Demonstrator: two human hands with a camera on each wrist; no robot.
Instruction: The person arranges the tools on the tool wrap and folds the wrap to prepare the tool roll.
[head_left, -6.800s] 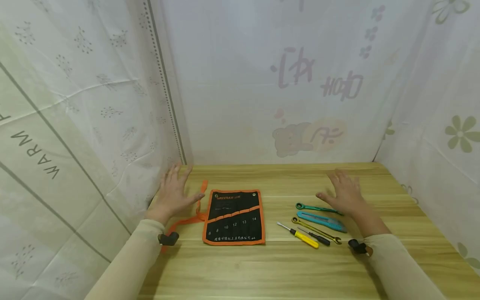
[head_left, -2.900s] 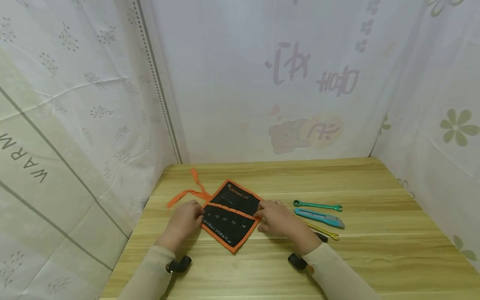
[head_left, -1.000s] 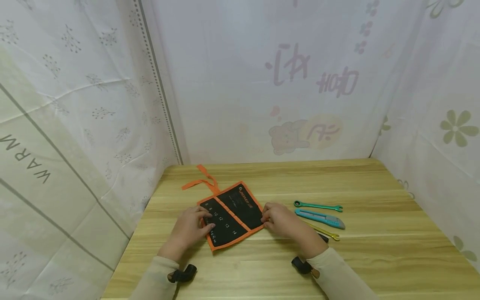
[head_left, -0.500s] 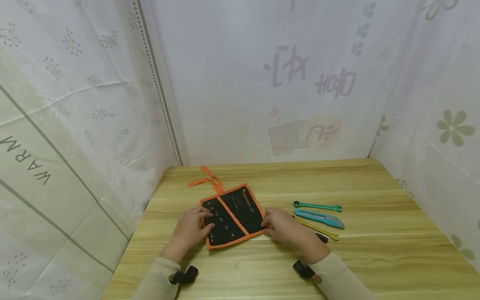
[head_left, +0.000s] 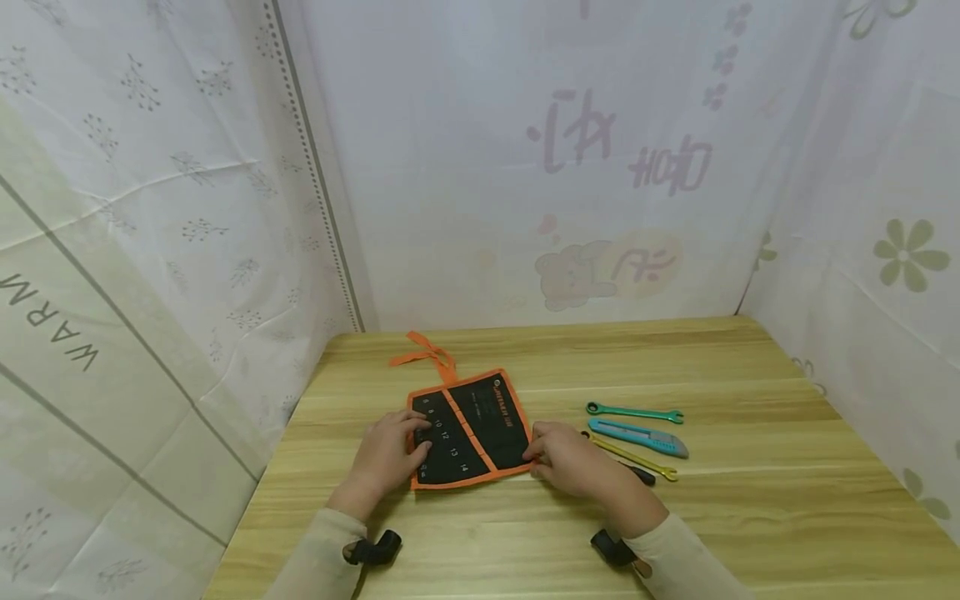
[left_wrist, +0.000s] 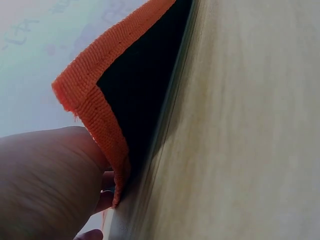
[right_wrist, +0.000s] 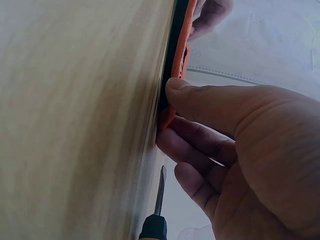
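A black tool pouch [head_left: 491,421] with orange edging lies turned sideways on the table, its numbered pockets to the left and orange ties [head_left: 431,354] at the far side. My left hand [head_left: 382,458] rests on the pocket end with bent fingers and the thumb on top. In the left wrist view the near corner of the pouch [left_wrist: 145,95] curls up off the table; my fingertips there are partly hidden. With thumb and finger, my right hand [head_left: 570,458] pinches the near right corner, also shown by the right hand [right_wrist: 215,130] in its wrist view.
Right of the pouch lie a green ratchet wrench [head_left: 633,412], a blue utility knife [head_left: 641,437] and a yellow wrench [head_left: 637,458]. A black screwdriver handle [head_left: 641,474] sticks out beside my right arm. A screwdriver [right_wrist: 158,195] points up close to the right fingers. Printed curtains [head_left: 465,167] enclose the table.
Both hands have come down from over the table onto the pouch. It has been turned clockwise, ties from left to far side. Lately it has shifted slightly right and turned a little more.
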